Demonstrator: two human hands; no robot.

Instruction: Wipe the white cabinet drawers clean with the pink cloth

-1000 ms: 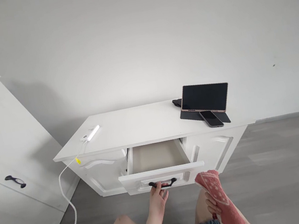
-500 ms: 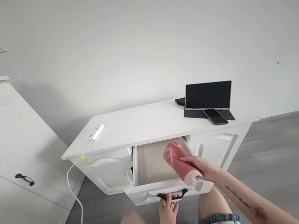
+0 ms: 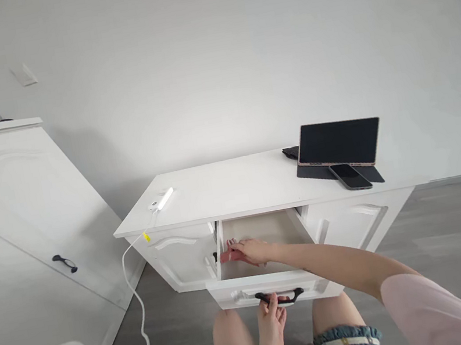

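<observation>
A white drawer (image 3: pixel 276 284) stands pulled out from the middle of the white cabinet. My left hand (image 3: pixel 271 330) is below its front panel, fingers curled around the black handle (image 3: pixel 298 295). Inside the drawer, near its left wall, my right hand (image 3: pixel 250 250) is closed over a folded pink cloth (image 3: pixel 225 256) with white markings. Most of the cloth lies under my hand, and its exact kind is unclear. The beige bottom of the drawer (image 3: pixel 275 227) shows around my forearm.
A tablet (image 3: pixel 338 144) stands on the cabinet top (image 3: pixel 224 188) with a phone (image 3: pixel 350 176) before it and a dark item (image 3: pixel 291 153) behind. To the left, a white power strip (image 3: pixel 161 200) trails its cord (image 3: pixel 141 311). A taller white cupboard (image 3: pixel 18 202) stands at far left.
My right hand has moved left and down into the drawer with the pink cloth, which was held above the drawer's right side. My left hand stays on the handle. The view has shifted left.
</observation>
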